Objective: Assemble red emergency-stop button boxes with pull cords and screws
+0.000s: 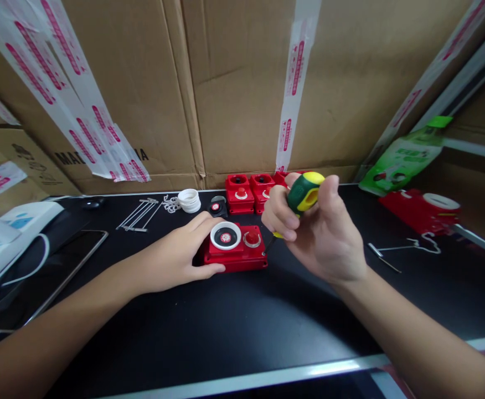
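Centrally, red box [239, 256], left hand [184, 252] grasping its left end, right hand [319, 233] gripping screwdriver [303, 197]

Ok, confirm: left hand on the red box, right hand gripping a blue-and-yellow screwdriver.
Wrong colour: in the head view, the screwdriver is green and yellow. The right hand grips it, and the left hand is on the red box.

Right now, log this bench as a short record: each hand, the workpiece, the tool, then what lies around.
left hand: grips the red box at its left end
right hand: holds a green-and-yellow screwdriver
screwdriver tip: at the box's right end, near the front corner
red box top: white ring on the left, red knob on the right
behind: more red boxes, stacked white rings
far right: green-capped bottle
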The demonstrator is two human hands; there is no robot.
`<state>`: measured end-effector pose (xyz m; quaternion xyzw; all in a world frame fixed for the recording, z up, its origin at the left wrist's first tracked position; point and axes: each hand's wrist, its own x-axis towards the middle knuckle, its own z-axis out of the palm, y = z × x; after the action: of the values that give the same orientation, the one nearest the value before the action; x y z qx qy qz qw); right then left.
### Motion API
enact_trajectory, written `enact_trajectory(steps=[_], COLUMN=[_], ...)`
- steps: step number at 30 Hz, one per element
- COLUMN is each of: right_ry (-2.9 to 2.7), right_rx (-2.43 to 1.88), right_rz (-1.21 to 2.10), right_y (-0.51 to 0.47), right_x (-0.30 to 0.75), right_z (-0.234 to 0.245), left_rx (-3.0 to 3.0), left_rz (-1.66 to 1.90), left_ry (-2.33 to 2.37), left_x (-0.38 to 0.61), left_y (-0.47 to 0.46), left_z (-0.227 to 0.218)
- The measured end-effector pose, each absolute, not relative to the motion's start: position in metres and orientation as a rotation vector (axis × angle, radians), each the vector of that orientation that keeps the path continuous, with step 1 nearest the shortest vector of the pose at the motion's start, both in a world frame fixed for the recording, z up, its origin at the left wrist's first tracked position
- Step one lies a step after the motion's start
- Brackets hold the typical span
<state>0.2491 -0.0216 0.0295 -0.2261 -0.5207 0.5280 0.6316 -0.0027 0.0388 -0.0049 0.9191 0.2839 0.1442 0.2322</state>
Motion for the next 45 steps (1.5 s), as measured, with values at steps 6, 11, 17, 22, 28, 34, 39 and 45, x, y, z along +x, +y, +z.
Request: enact_trajectory(steps=[6,11,17,22,28,34,39,45], right_ry=[-1.159,-1.177,-1.169,-1.148,-1.157,-1.171,-1.146,-1.158], right_rx=[-0.516,-0.506,-0.559,-0.557,-0.542,-0.523,-0.547,-0.580], right_rz=[1.264,1.237,1.218,1.257,1.233,1.271,1.229,1.245], right_y=[-0.0198,-0.0225,-0.0211,-0.0196,-0.0208,-0.0189,-0.0209,-0.0176], right_x=[0.2499,0.2507,0.2502,0.2498,0.2509,0.2493,0.2505,0.2486], right_z=[0.0285,0.0279,0.0292,0.0284,0.0243,0.0241,0.0257,0.0227], left_rx=[2.518,2.513,2.502,2.512,2.508,2.524,2.529,2.516], left_rz=[0.387,0.384,0.382,0.376,0.411,0.372,0.366,0.382], left_ry=[0.784,0.778,0.787,0.788,0.779,0.789,0.789,0.797], left_x=[-0.0016,-0.0005,-0.0016,-0.0018,-0.0014,-0.0011,-0.0013,-0.0011], left_y=[0.0385,0.0383,0.0367,0.0370,0.0379,0.0377,0.0376,0.0369], left_z=[-0.0032,-0.0022,-0.0021,-0.0025,-0.0041,-0.0031,-0.0029,-0.0034])
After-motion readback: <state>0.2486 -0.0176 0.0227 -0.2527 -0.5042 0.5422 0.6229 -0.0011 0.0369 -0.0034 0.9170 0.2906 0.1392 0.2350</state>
